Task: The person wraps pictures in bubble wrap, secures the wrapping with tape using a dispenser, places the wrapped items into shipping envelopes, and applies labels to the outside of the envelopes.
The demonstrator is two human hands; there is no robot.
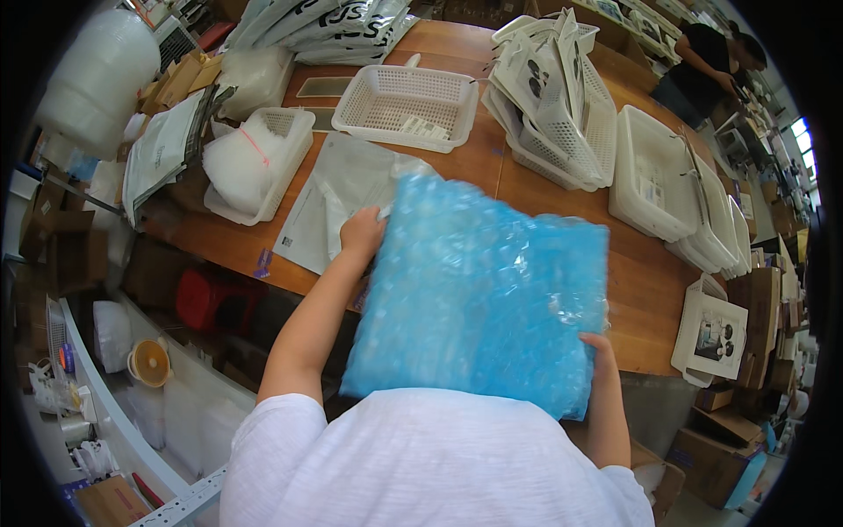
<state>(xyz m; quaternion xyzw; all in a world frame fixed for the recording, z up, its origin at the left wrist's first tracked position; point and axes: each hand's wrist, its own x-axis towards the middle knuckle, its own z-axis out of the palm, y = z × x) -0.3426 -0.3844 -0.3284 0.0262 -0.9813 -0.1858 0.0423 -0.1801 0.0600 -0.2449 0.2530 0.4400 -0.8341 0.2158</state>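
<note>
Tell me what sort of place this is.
Probably a packing workroom: there's blue bubble wrap, white plastic baskets on a wooden table, and cardboard boxes nearby.

The brown wooden table carries a flat grey mailing bag at its near edge, a white rectangular basket left of that, and a shallow perforated basket behind. Printed mailing bags lie piled back left; stacked white baskets stand right.

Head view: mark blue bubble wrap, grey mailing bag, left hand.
Blue bubble wrap (483, 299), head view, broad face's middle
Grey mailing bag (309, 206), head view, flat left part
Left hand (361, 232), head view, its back
</note>
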